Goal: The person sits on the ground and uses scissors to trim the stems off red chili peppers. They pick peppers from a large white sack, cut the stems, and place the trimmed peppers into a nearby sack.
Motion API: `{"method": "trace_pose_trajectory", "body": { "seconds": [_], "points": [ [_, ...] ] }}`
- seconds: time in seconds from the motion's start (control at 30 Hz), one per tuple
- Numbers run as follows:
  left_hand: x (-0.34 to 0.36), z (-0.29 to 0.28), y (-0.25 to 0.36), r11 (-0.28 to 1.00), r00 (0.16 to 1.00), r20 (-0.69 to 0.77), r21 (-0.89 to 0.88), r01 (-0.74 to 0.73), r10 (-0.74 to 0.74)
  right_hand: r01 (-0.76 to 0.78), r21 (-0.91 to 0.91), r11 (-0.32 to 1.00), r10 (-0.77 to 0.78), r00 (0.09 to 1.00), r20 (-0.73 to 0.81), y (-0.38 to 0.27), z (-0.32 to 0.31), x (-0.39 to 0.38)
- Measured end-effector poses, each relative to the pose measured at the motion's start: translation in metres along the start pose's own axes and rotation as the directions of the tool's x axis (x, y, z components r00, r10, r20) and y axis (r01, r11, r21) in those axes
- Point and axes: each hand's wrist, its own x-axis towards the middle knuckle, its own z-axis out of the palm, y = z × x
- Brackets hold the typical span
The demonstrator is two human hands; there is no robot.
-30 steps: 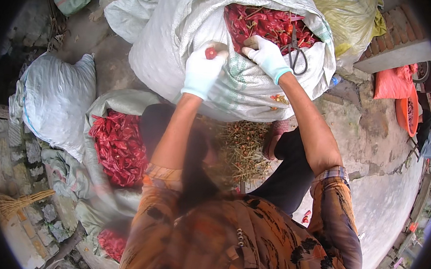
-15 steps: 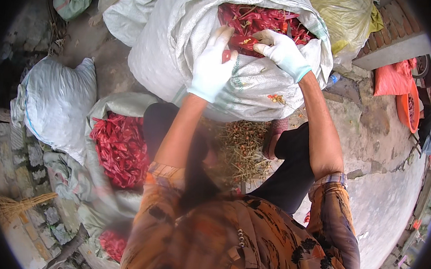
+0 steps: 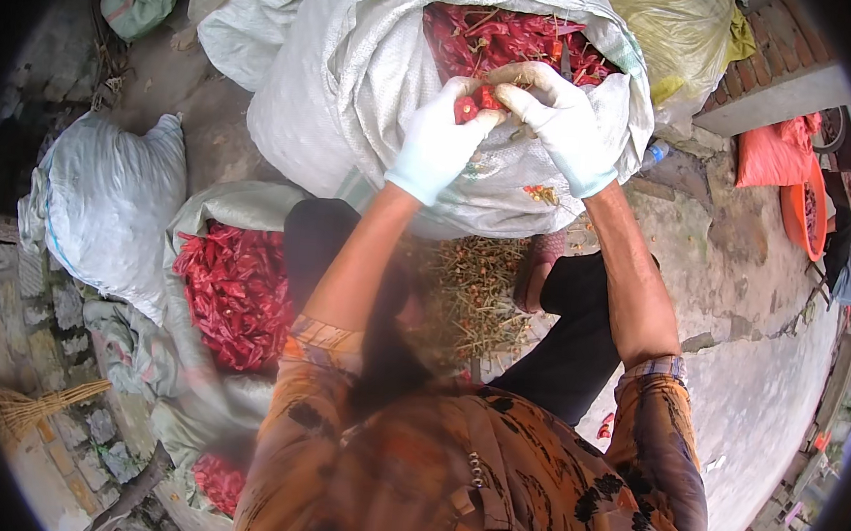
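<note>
Both my hands wear white gloves and meet over the near rim of a big white woven sack (image 3: 308,109) filled with dried red chili peppers (image 3: 471,42). My left hand (image 3: 437,140) is closed around a few chili peppers (image 3: 468,108), their stem ends showing at the fingertips. Right beside it, my right hand (image 3: 568,132) pinches at the stem end of these peppers, thumb and forefinger curled together. Its fingers partly cover what they grip. A thin grey blade-like piece (image 3: 565,62) pokes up among the peppers behind my right hand.
Between my knees lies a heap of cut stems (image 3: 478,294). At my left stands an open sack with red chili peppers (image 3: 236,297), near a tied white sack (image 3: 109,204). A yellowish bag (image 3: 663,45) sits back right; an orange basin (image 3: 804,213) is farther right.
My hands have drawn closer together and slightly toward me. The left fingers, stretched along the sack before, are now curled around the peppers, and the right fingertips have come to their stem ends.
</note>
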Motion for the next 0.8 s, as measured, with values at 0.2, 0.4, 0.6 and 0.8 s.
{"method": "trace_pose_trajectory", "body": {
  "seconds": [0.2,0.4,0.6,0.8],
  "points": [
    [-0.005,-0.003,0.008,0.948,0.981,0.167,-0.284,0.147,-0.102,-0.006,0.1,0.995,0.011,0.999,-0.047,-0.009,0.007,-0.009],
    [-0.011,-0.002,0.012,0.875,0.956,0.252,-0.417,0.246,-0.149,-0.203,0.513,0.834,0.212,0.976,0.041,0.005,0.007,-0.005],
    [-0.014,-0.011,0.012,0.879,0.938,0.314,-0.396,0.267,-0.144,-0.361,0.792,0.492,0.338,0.918,0.209,0.01,0.013,-0.005],
    [-0.013,-0.018,-0.001,0.808,0.907,0.397,-0.483,0.337,-0.141,-0.429,0.835,0.344,0.261,0.898,0.354,0.018,0.016,-0.008]
  ]
}}
